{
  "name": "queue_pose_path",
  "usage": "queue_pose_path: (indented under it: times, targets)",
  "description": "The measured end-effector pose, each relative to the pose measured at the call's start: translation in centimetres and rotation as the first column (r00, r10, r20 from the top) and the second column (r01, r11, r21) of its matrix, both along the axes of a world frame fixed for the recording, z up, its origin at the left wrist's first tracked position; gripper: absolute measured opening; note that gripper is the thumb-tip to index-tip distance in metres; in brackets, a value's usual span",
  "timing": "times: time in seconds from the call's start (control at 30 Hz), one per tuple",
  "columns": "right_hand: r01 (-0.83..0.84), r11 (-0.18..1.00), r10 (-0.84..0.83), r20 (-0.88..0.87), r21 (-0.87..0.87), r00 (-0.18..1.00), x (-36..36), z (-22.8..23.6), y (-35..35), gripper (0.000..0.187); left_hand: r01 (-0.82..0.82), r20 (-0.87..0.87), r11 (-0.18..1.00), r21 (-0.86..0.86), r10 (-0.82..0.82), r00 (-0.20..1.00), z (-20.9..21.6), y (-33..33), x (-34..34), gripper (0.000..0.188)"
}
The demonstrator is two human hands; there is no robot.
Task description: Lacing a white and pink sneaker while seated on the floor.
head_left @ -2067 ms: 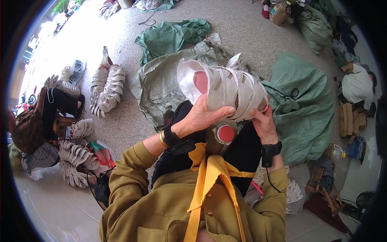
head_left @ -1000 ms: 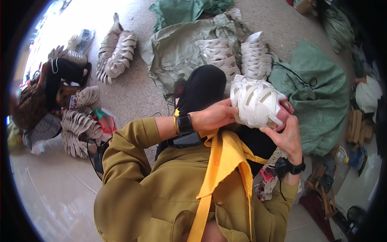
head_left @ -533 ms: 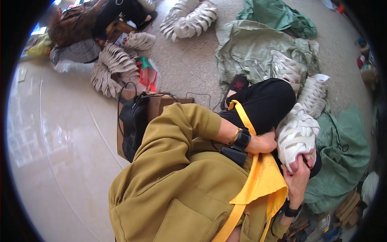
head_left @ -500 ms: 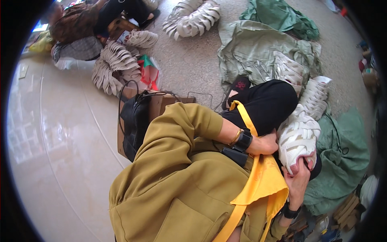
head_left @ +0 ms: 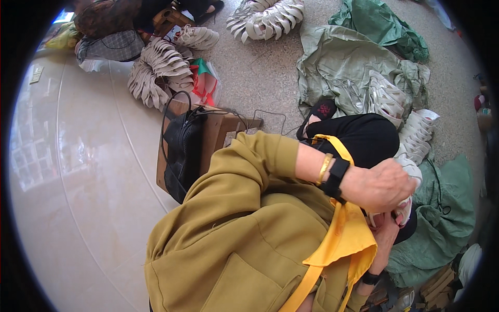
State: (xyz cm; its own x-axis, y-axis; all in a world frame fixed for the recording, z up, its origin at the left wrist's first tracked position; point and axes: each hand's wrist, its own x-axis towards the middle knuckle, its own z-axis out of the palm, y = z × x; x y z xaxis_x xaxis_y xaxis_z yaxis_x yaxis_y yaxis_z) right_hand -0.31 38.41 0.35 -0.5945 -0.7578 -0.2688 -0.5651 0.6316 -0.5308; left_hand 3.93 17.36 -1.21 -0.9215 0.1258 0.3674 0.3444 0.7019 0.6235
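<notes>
A white shoe upper [head_left: 404, 212] with pinkish lining rests over my black-trousered knee, mostly hidden by my hands. My right hand [head_left: 384, 236] grips it at the opening, fingertips partly tucked inside. Over its upper side lies my left hand [head_left: 382, 184], closed into a fist; its fingertips, and whatever they may hold, are out of sight. A yellow apron [head_left: 343, 239] hangs beneath my left wrist. Just beyond the knee are nested white shoe uppers [head_left: 416, 136] and another bunch of them [head_left: 385, 98].
Green sacks [head_left: 434, 218] lie right of the knee, a paler sack [head_left: 338, 57] farther off. On my left, a black bag [head_left: 182, 153] leans on a wooden stool [head_left: 215, 130] with cables. Curved stacks of uppers [head_left: 161, 73] sit near another person [head_left: 112, 23].
My left hand has risen from beside the knee and moved right, over the shoe upper, covering most of it. My right hand still holds the opening. The whole view has shifted slightly.
</notes>
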Motion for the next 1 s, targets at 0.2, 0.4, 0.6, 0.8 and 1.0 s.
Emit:
queue_pose_path:
  times: [0.2, 0.4, 0.6, 0.8, 1.0]
  targets:
    - [-0.111, 0.992, 0.103, -0.14, -0.052, 0.985, 1.8, 0.4, 0.7, 0.051, -0.144, 0.115, 0.976, 0.166, 0.126, 0.985, -4.0, 4.5, -2.5, 0.063]
    - [-0.2, 0.98, 0.193, -0.225, -0.007, 0.955, 3.5, 0.3, 1.1, 0.051, -0.141, 0.137, 0.959, 0.245, 0.11, 0.984, -3.5, 4.2, -1.2, 0.077]
    - [-0.259, 0.966, 0.244, -0.271, -0.02, 0.931, 3.8, -0.6, 0.1, 0.052, -0.175, 0.107, 0.939, 0.296, 0.149, 0.983, -4.9, 4.8, -0.6, 0.082]
    - [-0.322, 0.945, 0.283, -0.361, -0.051, 0.889, 2.7, -3.5, -2.5, 0.054, -0.07, 0.103, 0.939, 0.336, 0.037, 0.994, -5.7, 3.1, 0.9, 0.076]
    - [-0.242, 0.97, 0.235, -0.131, -0.034, 0.963, 3.6, -2.4, -1.7, 0.021, -0.019, 0.197, 0.954, 0.3, -0.043, 0.979, -4.4, 1.9, 0.8, 0.049]
